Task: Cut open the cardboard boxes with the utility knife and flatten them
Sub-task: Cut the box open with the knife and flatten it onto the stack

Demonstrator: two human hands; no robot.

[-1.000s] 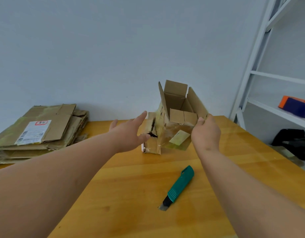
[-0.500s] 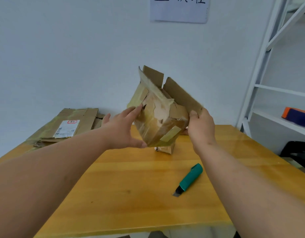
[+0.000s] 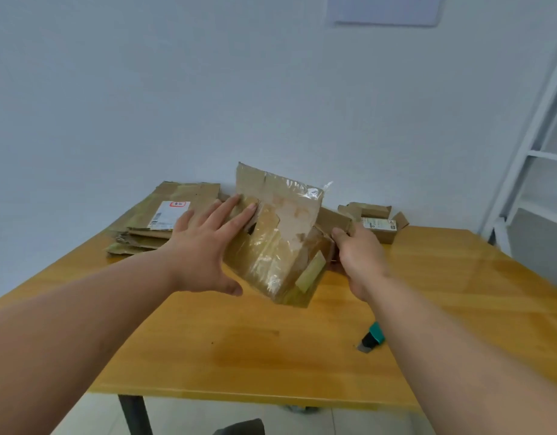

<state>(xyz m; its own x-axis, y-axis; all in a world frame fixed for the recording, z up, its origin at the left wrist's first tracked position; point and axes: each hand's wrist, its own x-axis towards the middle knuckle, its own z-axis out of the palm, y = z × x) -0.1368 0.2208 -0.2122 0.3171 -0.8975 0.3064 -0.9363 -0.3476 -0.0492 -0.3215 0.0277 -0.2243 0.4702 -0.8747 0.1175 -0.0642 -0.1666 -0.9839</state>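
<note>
A taped cardboard box [image 3: 280,243], now collapsed nearly flat, is held tilted above the wooden table [image 3: 271,350]. My left hand [image 3: 208,249] presses against its left face with straight, spread fingers. My right hand [image 3: 360,260] grips its right edge, fingers curled round the cardboard. The green utility knife [image 3: 373,339] lies on the table under my right forearm, which hides most of it; only the blade end shows.
A stack of flattened boxes [image 3: 164,221] with a white label lies at the table's back left. A small open box [image 3: 377,222] stands at the back right. A white shelf frame [image 3: 534,146] rises on the right. The table's front edge is near.
The box went from standing open on the table to lifted, then squashed nearly flat between my hands. The view swung, bringing the flat stack closer to centre.
</note>
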